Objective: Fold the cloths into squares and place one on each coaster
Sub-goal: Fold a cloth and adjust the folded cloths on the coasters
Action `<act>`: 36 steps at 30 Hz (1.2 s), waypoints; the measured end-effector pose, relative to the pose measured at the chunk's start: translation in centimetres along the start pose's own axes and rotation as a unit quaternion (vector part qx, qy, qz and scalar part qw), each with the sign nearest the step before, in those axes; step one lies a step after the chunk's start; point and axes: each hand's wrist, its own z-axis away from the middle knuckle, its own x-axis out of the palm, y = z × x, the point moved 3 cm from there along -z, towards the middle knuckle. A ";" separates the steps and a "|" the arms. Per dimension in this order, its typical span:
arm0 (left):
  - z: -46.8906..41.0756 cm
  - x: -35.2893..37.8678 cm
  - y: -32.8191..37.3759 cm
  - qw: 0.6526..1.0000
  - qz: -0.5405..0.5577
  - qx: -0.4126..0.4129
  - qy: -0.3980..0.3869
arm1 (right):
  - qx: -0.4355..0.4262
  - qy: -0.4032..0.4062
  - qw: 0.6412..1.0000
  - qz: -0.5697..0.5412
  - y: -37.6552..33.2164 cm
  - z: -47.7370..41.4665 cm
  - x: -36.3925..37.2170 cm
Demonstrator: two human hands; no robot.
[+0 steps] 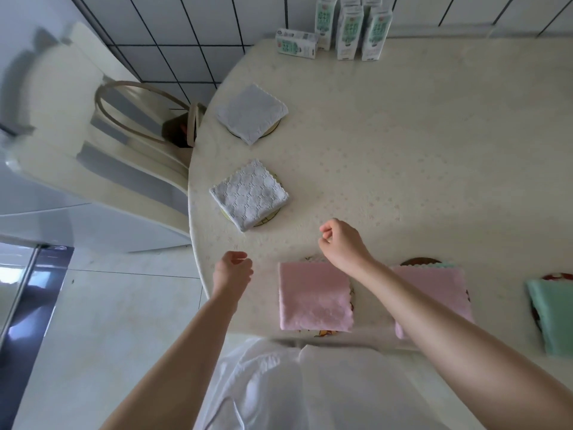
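Several folded cloths lie on round coasters along the near and left side of the table. A grey folded cloth (251, 112) covers the far-left coaster (273, 129). A second grey cloth (249, 195) sits on another coaster (269, 219). A pink folded cloth (314, 295) lies at the near edge, another pink cloth (434, 287) to its right, and a green cloth (552, 315) at the far right. My left hand (232, 273) hovers over the table edge, fingers loosely curled, holding nothing. My right hand (342, 243) hovers above the first pink cloth, fingers loosely curled, also holding nothing.
Several milk cartons (350, 26) stand at the table's far edge, one lying on its side (296, 43). A chair (102, 144) stands at the left beside the table (418, 144). Tiled wall behind.
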 end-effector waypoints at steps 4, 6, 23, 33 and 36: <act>-3.4 -1.9 2.3 0.998 0.067 -0.009 0.005 | 0.001 -0.002 1.000 -0.005 -3.7 -3.1 1.1; -5.1 -2.6 3.3 0.997 0.081 -0.013 -0.009 | 0.014 -0.002 1.000 -0.008 -5.4 -4.8 1.6; -9.4 -2.3 6.7 0.926 0.258 -0.215 -0.171 | 0.197 0.033 0.977 -0.073 -9.9 -12.4 3.2; -12.1 -3.6 9.0 0.982 0.123 -0.023 -0.144 | 0.183 0.006 0.956 -0.228 -8.5 -11.8 3.2; -13.1 -4.1 9.1 0.986 0.097 0.000 -0.135 | 0.182 0.003 0.951 -0.251 -7.8 -10.3 4.0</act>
